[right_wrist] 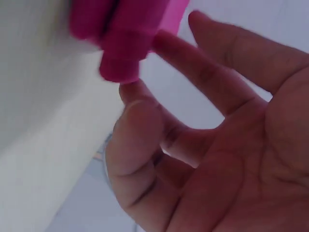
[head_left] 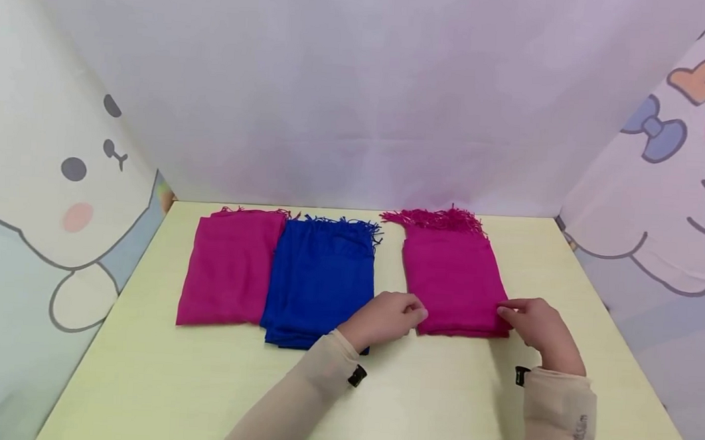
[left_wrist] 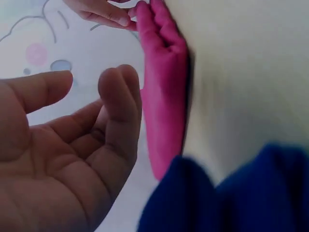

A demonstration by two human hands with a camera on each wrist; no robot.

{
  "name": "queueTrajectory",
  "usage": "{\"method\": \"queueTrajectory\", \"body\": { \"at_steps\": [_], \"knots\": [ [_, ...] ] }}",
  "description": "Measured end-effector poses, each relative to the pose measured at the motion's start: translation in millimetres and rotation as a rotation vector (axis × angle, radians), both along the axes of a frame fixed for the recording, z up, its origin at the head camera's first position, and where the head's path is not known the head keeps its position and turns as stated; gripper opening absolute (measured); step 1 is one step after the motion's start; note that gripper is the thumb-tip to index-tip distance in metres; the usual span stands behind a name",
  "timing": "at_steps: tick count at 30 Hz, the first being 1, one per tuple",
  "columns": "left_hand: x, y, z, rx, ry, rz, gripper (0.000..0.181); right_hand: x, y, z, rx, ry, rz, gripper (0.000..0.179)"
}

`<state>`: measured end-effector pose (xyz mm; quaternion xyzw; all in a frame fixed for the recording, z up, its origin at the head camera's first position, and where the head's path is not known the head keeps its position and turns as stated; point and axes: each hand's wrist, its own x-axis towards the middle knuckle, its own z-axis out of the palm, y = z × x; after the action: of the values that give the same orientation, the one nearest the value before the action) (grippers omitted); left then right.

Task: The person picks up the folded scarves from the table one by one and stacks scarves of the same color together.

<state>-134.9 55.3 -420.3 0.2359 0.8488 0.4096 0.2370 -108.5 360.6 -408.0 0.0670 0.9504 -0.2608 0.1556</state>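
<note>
A folded magenta scarf lies on the right part of the table, its fringe spread at the far end. My left hand is beside its near left corner; the left wrist view shows the thumb and bent fingers apart with nothing between them. At the near right corner is my right hand. Its fingertips touch the scarf's folded edge in the right wrist view, and the thumb stands off from it. Left of these, a folded blue scarf lies partly behind my left hand and forearm.
Another folded magenta scarf lies at the left, its right edge against the blue one. The pale yellow table ends at a white cloth wall behind. Cartoon-printed cloth panels stand on both sides.
</note>
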Motion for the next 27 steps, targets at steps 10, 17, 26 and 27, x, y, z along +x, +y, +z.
{"method": "queueTrajectory", "body": {
  "at_steps": [10,17,26,27],
  "knots": [
    [-11.6,-80.0,33.1,0.212,0.031,0.218,0.023,-7.6,-69,16.6,-0.026,0.213,0.073,0.043],
    [-16.4,-147.2,37.3,0.167,0.103,0.362,0.028,-17.7,-144,15.2,-0.317,0.189,0.162,0.036],
    [-16.7,-266.9,38.9,-0.056,0.164,0.661,0.052,-22.2,-254,8.9,-0.686,0.092,0.342,0.038],
    [-16.1,-275.2,38.7,-0.085,0.157,0.675,0.053,-22.1,-264,8.1,-0.705,0.093,0.354,0.038]
  ]
}}
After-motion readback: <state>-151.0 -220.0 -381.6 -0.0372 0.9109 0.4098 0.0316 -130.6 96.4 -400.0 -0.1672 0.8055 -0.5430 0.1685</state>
